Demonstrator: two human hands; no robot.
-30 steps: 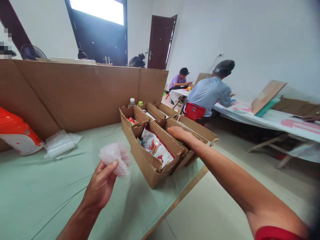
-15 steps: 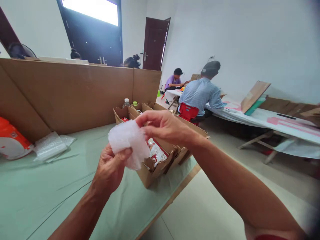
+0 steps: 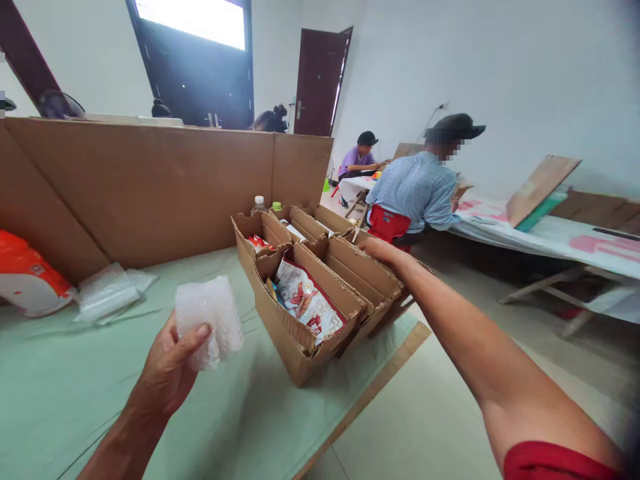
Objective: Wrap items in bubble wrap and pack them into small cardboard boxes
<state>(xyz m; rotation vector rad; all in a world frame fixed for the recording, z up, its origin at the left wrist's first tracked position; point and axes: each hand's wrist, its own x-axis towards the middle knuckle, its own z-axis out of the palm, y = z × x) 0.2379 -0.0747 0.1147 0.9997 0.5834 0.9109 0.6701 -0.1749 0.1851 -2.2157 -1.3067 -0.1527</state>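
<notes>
Your right hand (image 3: 380,250) has left the crumpled clear bubble wrap (image 3: 209,320) and now rests, fingers hidden, on the brown cardboard box (image 3: 350,270) at the table's right edge; your left hand (image 3: 170,363) alone pinches the wrap.

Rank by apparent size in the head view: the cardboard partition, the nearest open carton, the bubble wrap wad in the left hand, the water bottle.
1. cardboard partition
2. nearest open carton
3. bubble wrap wad, though nearness to the camera enlarges it
4. water bottle, farther off and partly hidden behind cartons
</notes>
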